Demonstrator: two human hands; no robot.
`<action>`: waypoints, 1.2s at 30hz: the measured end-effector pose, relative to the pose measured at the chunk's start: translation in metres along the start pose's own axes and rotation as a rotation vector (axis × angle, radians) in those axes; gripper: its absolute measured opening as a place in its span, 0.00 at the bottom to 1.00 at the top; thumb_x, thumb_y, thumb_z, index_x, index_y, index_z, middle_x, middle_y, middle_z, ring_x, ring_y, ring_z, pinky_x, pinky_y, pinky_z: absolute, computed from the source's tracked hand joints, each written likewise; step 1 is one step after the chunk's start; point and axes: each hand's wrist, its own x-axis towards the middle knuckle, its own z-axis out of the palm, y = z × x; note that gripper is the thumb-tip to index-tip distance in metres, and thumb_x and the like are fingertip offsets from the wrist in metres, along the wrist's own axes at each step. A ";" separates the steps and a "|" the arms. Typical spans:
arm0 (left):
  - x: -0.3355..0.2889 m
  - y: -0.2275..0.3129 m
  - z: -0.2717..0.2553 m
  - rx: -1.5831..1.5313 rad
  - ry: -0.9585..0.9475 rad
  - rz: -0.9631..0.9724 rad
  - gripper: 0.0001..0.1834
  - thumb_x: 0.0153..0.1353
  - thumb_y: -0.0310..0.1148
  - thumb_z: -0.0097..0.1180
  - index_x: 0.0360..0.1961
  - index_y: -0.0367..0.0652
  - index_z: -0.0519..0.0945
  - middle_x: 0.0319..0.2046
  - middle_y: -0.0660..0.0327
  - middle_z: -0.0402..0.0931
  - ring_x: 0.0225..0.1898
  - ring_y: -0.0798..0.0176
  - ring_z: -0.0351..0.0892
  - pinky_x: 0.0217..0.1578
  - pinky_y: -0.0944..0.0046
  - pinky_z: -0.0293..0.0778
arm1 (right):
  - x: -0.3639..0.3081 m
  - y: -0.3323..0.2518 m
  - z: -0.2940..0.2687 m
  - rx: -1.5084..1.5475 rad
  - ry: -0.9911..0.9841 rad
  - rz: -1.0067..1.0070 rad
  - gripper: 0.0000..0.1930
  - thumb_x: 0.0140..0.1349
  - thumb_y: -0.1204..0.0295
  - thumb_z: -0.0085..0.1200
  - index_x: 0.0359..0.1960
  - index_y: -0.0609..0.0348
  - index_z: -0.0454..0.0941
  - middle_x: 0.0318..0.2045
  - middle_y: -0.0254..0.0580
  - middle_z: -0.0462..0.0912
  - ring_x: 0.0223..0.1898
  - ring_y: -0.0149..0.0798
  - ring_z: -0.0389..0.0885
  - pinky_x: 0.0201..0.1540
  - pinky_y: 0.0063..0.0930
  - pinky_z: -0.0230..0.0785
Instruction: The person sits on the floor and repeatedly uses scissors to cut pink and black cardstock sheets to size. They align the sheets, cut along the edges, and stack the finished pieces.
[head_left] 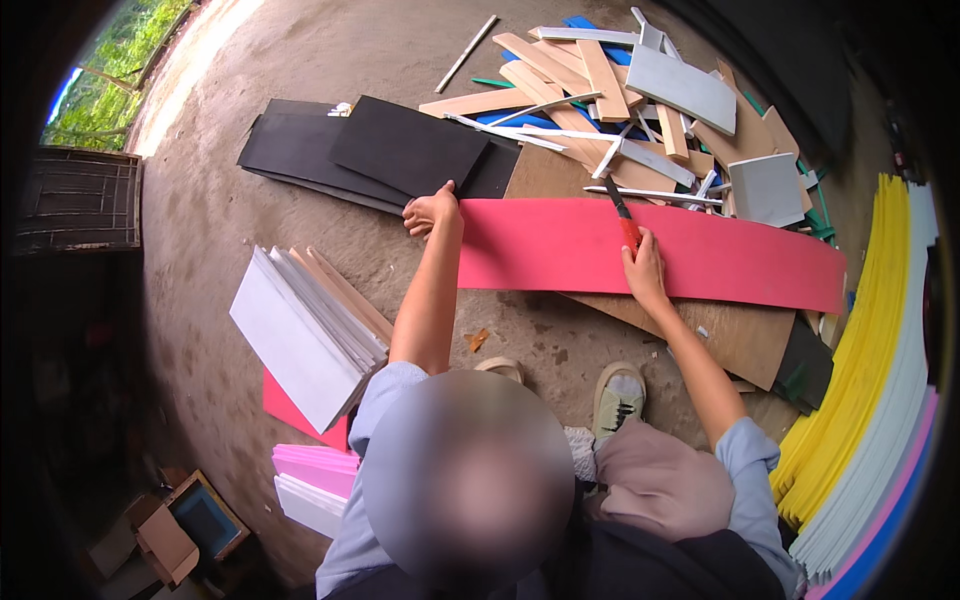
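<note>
A long red foam sheet (560, 245) lies crosswise in front of me, partly over a brown board (700, 335). My left hand (432, 212) grips its left end with curled fingers, close to some black foam sheets (410, 145). In my right hand (646, 268) is a utility knife (628, 225) with a red and black body. Its front end points away from me, past the far edge of the red sheet, and the blade itself is too small to make out. My right hand rests over the middle of the sheet.
Beyond the sheet is a heap of beige, white, blue and green offcuts (600, 90). White sheets (300, 340) and pink sheets (315, 465) are stacked at my left. Tall yellow sheets (850, 370) stand at the right. A cardboard box (165, 540) sits lower left.
</note>
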 end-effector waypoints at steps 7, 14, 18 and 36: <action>0.017 -0.008 -0.010 -0.183 -0.171 0.113 0.40 0.34 0.35 0.71 0.47 0.39 0.60 0.47 0.52 0.63 0.52 0.56 0.62 0.51 0.52 0.58 | 0.002 -0.004 0.001 0.064 -0.010 0.037 0.23 0.55 0.69 0.47 0.50 0.66 0.57 0.47 0.58 0.66 0.48 0.54 0.67 0.49 0.45 0.59; 0.016 -0.012 -0.047 -0.902 -0.272 0.910 0.17 0.56 0.27 0.51 0.44 0.40 0.60 0.38 0.58 0.63 0.43 0.64 0.65 0.45 0.66 0.63 | 0.007 0.022 -0.018 0.026 0.169 0.075 0.22 0.55 0.70 0.46 0.50 0.68 0.58 0.45 0.60 0.66 0.46 0.56 0.66 0.49 0.43 0.59; 0.000 -0.009 -0.087 -1.175 -0.389 0.870 0.14 0.63 0.33 0.44 0.47 0.41 0.61 0.32 0.63 0.66 0.32 0.72 0.65 0.36 0.73 0.65 | 0.005 0.054 -0.051 -0.229 0.309 0.248 0.22 0.55 0.69 0.46 0.50 0.66 0.60 0.43 0.58 0.66 0.46 0.55 0.65 0.48 0.45 0.59; 0.013 -0.089 -0.053 -0.020 -0.295 1.208 0.21 0.58 0.36 0.51 0.53 0.43 0.68 0.44 0.55 0.67 0.44 0.59 0.70 0.41 0.64 0.69 | -0.014 0.007 -0.027 0.217 -0.113 0.130 0.24 0.54 0.70 0.52 0.52 0.62 0.63 0.41 0.47 0.65 0.38 0.40 0.69 0.43 0.30 0.64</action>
